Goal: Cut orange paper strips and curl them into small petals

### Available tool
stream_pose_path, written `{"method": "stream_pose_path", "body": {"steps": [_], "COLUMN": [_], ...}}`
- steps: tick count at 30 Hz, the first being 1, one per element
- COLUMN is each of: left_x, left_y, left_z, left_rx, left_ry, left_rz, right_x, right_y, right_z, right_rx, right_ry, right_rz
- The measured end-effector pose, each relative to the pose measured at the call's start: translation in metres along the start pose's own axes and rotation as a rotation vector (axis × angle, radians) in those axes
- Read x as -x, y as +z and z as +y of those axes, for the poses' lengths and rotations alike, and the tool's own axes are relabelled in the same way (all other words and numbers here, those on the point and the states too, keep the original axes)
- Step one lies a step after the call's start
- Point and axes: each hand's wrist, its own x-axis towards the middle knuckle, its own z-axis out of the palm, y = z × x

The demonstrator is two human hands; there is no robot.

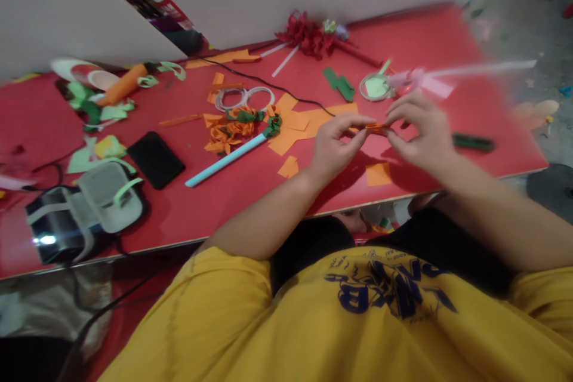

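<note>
A small folded piece of orange paper [376, 129] is stretched between my two hands, above the near part of the red table [250, 203]. My left hand [339, 142] pinches its left end between thumb and fingers. Its right end is in the pinch of my right hand [418, 128]. Just below lies an orange paper square [378, 174]. To the left, more orange paper sheets [290, 125] overlap on the tabletop. Beside them are orange paper flowers [230, 130] with green paper, and a light blue paper stem [226, 160].
Tape rolls [260, 97] lie behind the flowers. A dark phone [156, 159] and an opened grey case [107, 197] are on the left. Red paper flowers [304, 34] rest at the back. A dark green object [473, 142] lies right of my hands. A black cable [268, 85] crosses the table.
</note>
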Motion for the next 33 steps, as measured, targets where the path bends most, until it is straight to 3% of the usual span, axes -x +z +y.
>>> {"method": "stream_pose_path", "body": {"steps": [11, 27, 33], "left_x": [-0.0002, -0.0015, -0.0022], "left_y": [0.0012, -0.0009, -0.0014], "left_z": [0.0004, 0.004, 0.0031], "left_rx": [0.028, -0.015, -0.065], "left_ry": [0.042, 0.06, -0.021], "left_rz": [0.02, -0.024, -0.074], "right_x": [-0.0011, -0.002, -0.0024], "right_y": [-0.0012, 0.0032, 0.0039], "right_z": [0.0028, 0.0031, 0.0028], "right_rx": [0.059, -0.108, -0.109], "right_ry": [-0.095, 0.089, 0.096], "right_rz": [-0.022, -0.071, -0.053]}}
